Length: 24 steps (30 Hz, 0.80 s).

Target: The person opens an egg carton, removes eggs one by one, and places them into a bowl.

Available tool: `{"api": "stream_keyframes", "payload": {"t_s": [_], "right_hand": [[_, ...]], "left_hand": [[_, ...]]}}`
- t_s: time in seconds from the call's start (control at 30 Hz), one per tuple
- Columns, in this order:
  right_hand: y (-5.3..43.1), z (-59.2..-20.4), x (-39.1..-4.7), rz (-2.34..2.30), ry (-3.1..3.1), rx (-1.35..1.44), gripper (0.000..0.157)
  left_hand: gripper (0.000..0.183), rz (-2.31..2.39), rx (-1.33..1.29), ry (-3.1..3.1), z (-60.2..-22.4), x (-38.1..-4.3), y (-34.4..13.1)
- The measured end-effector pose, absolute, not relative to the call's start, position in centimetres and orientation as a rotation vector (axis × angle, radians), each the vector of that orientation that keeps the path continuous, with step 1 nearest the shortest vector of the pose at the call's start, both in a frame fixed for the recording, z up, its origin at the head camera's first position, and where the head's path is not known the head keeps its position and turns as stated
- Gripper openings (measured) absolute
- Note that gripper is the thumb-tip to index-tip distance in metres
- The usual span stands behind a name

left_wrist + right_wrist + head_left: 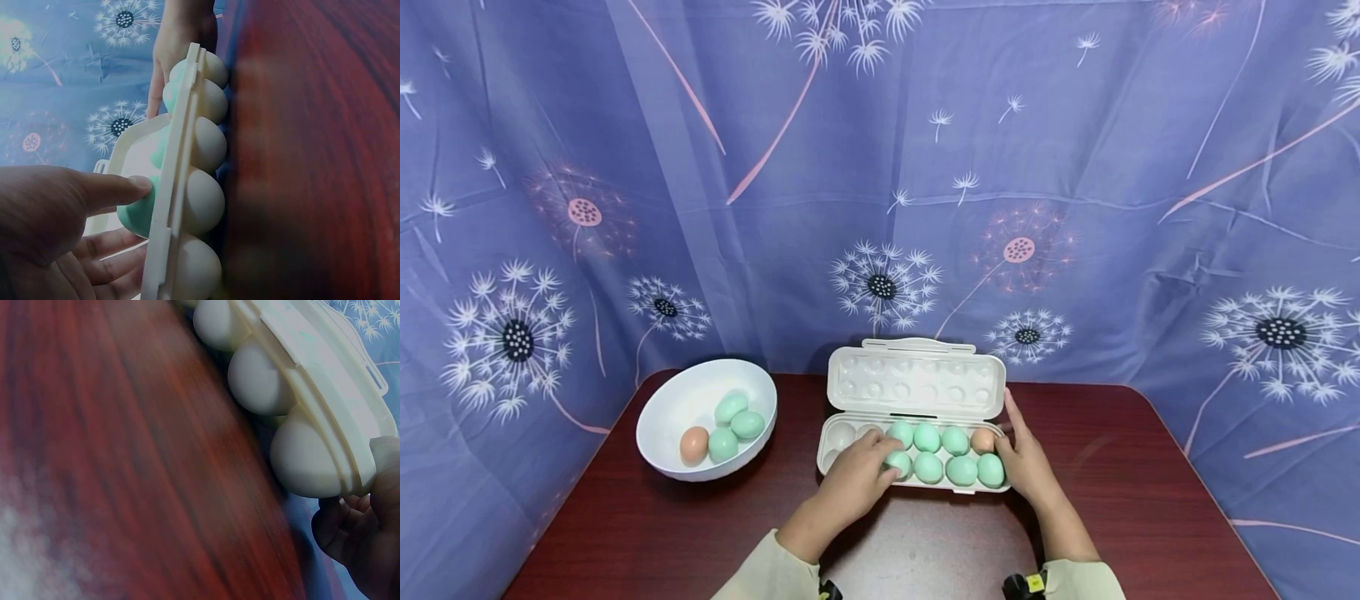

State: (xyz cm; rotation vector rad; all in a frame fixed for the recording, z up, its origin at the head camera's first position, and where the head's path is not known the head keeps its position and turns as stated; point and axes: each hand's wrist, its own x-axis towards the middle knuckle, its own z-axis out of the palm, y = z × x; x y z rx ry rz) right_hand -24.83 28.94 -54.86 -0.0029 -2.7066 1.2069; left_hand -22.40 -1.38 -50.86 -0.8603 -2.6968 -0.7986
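Observation:
A pale plastic egg carton (pixel 917 481) lies with its lid (pixel 917 383) raised at the back. Several mint-green eggs (pixel 962 471) and one brown egg (pixel 982 440) sit in its cups. At the front row, my left hand (pixel 857 471) pinches a green egg (pixel 139 215) between thumb and fingers, the egg low in its cup. My right hand (pixel 1028 467) steadies the carton's right end, its thumb on the rim (pixel 359 469) and its fingers curled beside the end cup. Bare cups (pixel 841 435) show at the left end, partly hidden by my left hand.
A white bowl (pixel 658 417) stands to the left on the dark red wooden table (pixel 715 517), holding several green eggs (pixel 747 424) and one brown egg (pixel 694 446). Behind the table hangs a blue curtain (pixel 790 275) with dandelion prints.

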Motion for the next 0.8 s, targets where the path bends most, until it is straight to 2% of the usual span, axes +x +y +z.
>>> {"api": "stream_keyframes", "payload": {"t_s": [0.8], "right_hand": [[29.1, -54.9, -24.7, 1.195, -2.698, 0.023, 0.078]], "left_hand": [[0.035, -0.897, -0.669, -2.68, -48.5, -23.3, -3.5]]}}
